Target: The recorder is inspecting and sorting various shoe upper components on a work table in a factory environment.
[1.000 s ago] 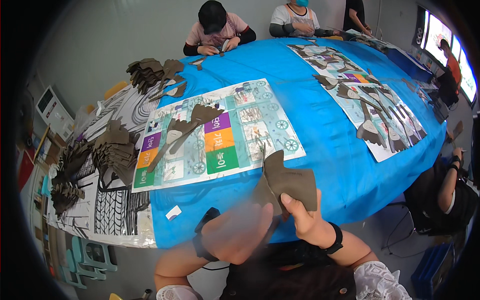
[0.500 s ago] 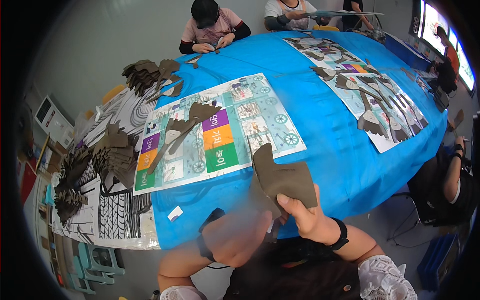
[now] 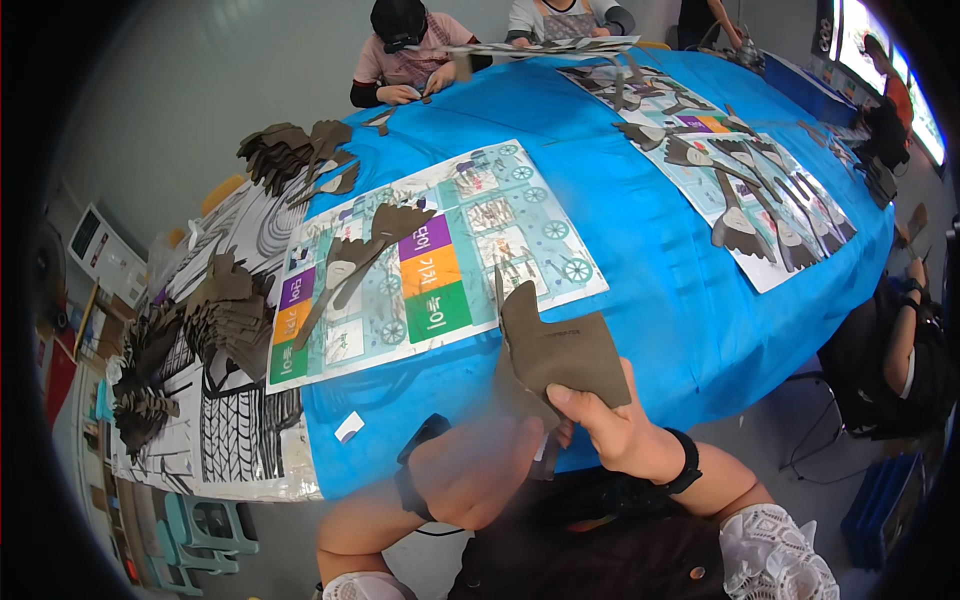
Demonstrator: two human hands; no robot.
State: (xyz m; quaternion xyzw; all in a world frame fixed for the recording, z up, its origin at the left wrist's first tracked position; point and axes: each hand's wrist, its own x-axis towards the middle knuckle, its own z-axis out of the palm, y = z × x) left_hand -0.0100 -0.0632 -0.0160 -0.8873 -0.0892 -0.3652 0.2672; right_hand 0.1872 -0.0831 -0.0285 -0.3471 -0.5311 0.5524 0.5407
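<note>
A grey-brown, boot-shaped piece of thin leather-like material [image 3: 572, 350] is held up over the near edge of the table. My right hand [image 3: 608, 420] grips its lower right part, thumb flat on the front face. My left hand [image 3: 468, 468] is closed at the piece's lower left edge, but a hazy patch blurs its fingers. A narrow strip of the same material [image 3: 543, 458] hangs between my hands. Beyond them, brown scalloped pieces [image 3: 400, 222] with long tails lie on a printed board [image 3: 545, 215].
Stacks of brown cut pieces [image 3: 225, 310] stand at the left, on black-and-white patterned sheets [image 3: 240, 435]. Similar pieces cover boards [image 3: 755, 272] at the right of the blue tablecloth [image 3: 400, 425]. A small white card [image 3: 349, 427] lies nearby. Co-workers [image 3: 425, 50] are round the table.
The view has shifted slightly. At the far side, a co-worker's flat board has moved left and lower. My hands keep almost the same hold on the brown piece.
</note>
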